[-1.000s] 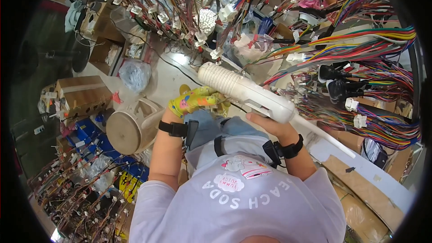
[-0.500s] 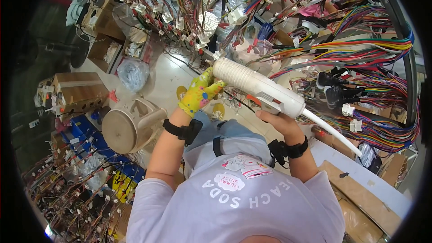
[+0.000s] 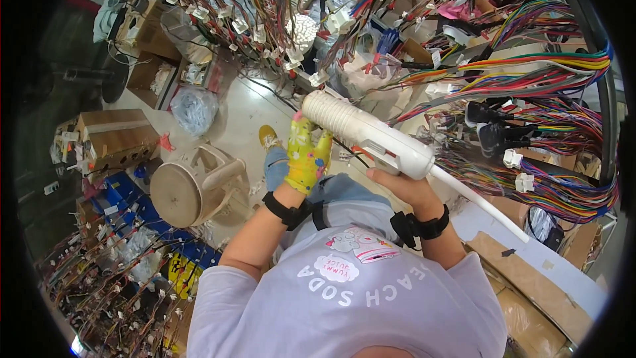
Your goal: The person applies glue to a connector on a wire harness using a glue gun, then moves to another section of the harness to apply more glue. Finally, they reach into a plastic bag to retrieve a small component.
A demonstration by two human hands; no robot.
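Observation:
In front of my body I hold a white handheld tool with a ribbed round front end and a long, stiff-looking white tail. It slants from upper left down to the right. My right hand, bare, wraps round its rear part from below, beside a slotted guard; most of the fingers are hidden behind the body. My left hand wears a yellow patterned glove. Its fingers stretch upward and apart against or just beside the ribbed end; whether they touch it I cannot tell.
Bundles of coloured wires with white connectors hang ahead and at right. A round beige stool stands at left, near a cardboard box and a clear plastic bag. A white board lies at right.
The tool has shifted slightly left and down with my right hand. My left hand has moved lower and right, its fingers straighter. One yellow-brown shoe and a trouser leg now show farther forward.

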